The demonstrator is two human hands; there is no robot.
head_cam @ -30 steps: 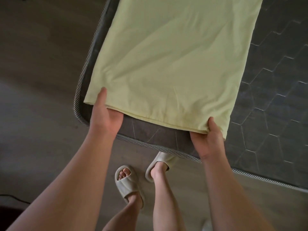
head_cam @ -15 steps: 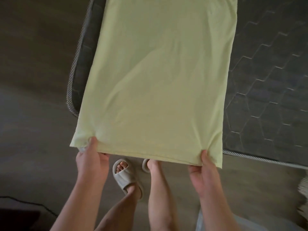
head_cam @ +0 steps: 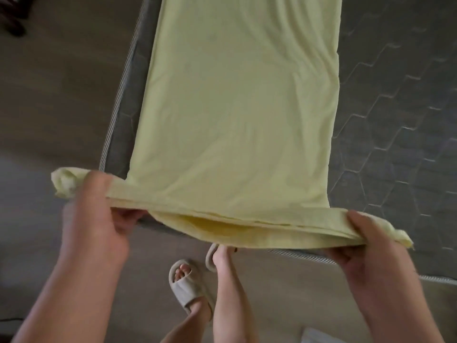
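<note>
A pale yellow-green cloth [head_cam: 237, 115] lies lengthwise on a dark grey quilted mattress [head_cam: 395, 120] and stretches away from me. Its near end is lifted off the mattress corner and bunched into layered folds along the front edge. My left hand [head_cam: 99, 219] grips the left end of that lifted edge, thumb on top, fingers underneath. My right hand [head_cam: 363, 241] grips the right end the same way. A little cloth sticks out beyond each hand.
The mattress has a striped piped border [head_cam: 116, 105] and its corner sits under the cloth's near end. A wooden floor [head_cam: 49, 95] lies to the left and below. My feet in beige slides [head_cam: 185, 288] stand just in front of the mattress edge.
Both hands pulled the cloth's near edge toward me off the mattress corner, then raised it. The edge is now bunched into folds, and my hands are farther apart.
</note>
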